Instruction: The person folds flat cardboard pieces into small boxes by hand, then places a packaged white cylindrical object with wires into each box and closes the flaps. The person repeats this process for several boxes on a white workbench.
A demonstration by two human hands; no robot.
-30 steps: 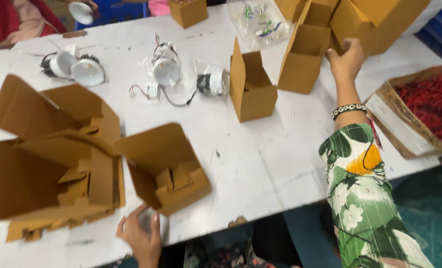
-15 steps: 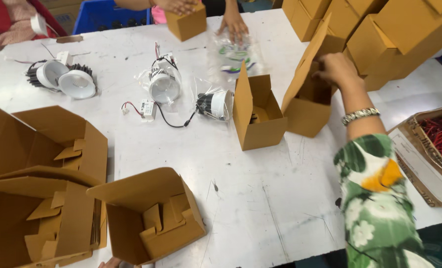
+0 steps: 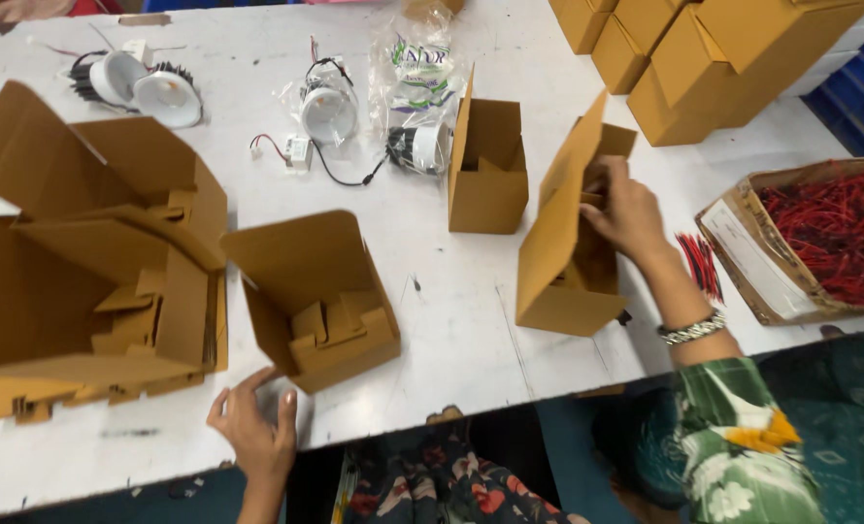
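White table (image 3: 471, 320) carries a stack of flattened cartons (image 3: 83, 272) at far left. Open brown box (image 3: 573, 233) stands right of centre; right hand (image 3: 626, 209) closed on its side wall. Left hand (image 3: 255, 432) rests flat, fingers apart, just below another open carton (image 3: 320, 301), gripping nothing

white table (image 3: 471, 320) | on it: open cardboard boxes (image 3: 315, 301), round lamps (image 3: 165, 97), tray of red wires (image 3: 820, 243)
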